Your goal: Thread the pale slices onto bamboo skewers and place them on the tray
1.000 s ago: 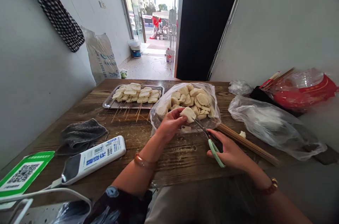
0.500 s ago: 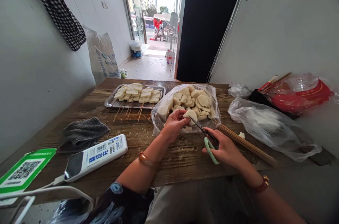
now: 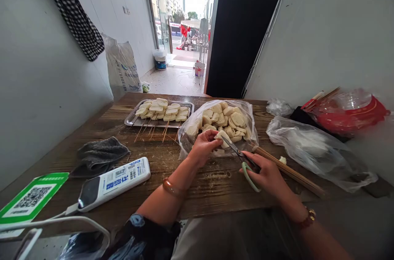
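Between the fingers and thumb of my left hand is a pale, spongy round slice, which looks like bread or a steamed bun. My right hand grips scissors with a green handle, their dark blades lying against the slice. Both hands are at the near edge of a clear plastic bag full of similar pale slices. To the left, a metal tray holds slices on sticks, the stick ends jutting over its near edge.
A bundle of wooden skewers lies right of my right hand. Beyond it are a plastic bag and a red bag. At left are a dark cloth, a white power bank and a green QR card.
The scissors and my right hand have shifted slightly right and down, and their blades look more opened at the slice. The left hand still holds the slice. The whole view has shifted slightly.
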`<state>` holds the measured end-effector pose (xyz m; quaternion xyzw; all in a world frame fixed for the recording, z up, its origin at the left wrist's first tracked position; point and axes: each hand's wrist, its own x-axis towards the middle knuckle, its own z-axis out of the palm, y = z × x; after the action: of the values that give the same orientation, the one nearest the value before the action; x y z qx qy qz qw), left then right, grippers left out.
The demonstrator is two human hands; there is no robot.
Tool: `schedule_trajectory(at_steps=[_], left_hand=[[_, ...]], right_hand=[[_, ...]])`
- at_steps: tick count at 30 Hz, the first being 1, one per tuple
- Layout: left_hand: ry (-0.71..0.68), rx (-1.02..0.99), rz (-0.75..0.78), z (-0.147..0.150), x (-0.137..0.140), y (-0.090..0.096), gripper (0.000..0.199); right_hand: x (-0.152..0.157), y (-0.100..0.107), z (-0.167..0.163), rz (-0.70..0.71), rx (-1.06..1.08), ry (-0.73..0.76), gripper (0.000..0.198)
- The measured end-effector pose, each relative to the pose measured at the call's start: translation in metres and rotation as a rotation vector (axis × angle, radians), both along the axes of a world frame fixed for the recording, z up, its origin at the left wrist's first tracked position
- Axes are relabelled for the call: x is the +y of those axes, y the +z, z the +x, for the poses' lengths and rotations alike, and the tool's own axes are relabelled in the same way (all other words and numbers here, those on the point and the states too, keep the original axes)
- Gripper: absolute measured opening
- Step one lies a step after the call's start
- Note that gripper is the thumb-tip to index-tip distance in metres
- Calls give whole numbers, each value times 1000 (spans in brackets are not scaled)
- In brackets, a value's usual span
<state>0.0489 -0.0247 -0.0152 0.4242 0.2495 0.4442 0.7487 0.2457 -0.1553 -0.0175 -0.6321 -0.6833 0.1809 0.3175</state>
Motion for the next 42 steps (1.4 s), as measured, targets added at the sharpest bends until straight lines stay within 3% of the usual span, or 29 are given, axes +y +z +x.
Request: schedule_trajectory(at_steps=[14,26,30,42], left_hand=[[-31,-22,-2,-1,0,2,46],[43,-28,39,0,-1,1,43],[-13,-11,66,0,-2,1,42],[-22,37,76,6,-2,1,41]], right_hand=[[3,9,-9,-7,9,-18,60],[1,9,-15,-44,2,-88,60],[6,13,-13,-74,40,-63,60],[9,9,-6,8,51,-15,53]])
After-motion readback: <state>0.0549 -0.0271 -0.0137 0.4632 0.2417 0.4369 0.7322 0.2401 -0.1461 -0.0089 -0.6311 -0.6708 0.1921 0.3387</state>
